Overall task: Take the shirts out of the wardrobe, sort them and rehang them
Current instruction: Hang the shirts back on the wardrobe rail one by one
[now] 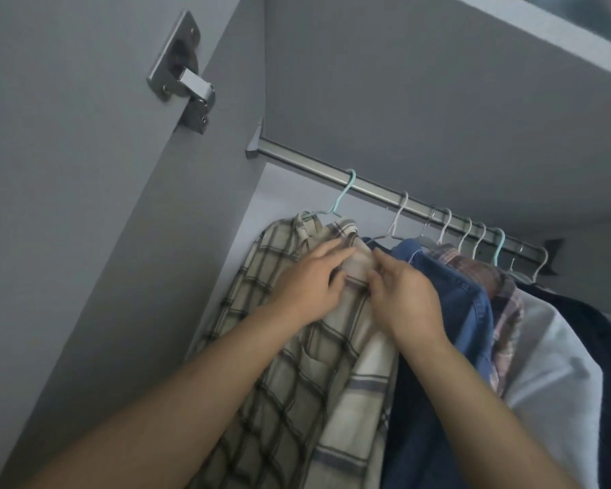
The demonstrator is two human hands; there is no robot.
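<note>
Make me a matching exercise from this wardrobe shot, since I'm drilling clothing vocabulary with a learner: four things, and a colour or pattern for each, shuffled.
Things:
1. leftmost shirt
2. shirt under both hands
3. denim shirt
4. leftmost hanger

Descriptions:
A. blue
B. cream with dark check
C. pale turquoise
D. cream with blue-grey stripes

Pairs: 1-B, 2-D, 3-A, 4-C

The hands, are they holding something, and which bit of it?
Both the left hand and the right hand pinch the cream checked cotton shirt at its front, just below the collar.
</note>
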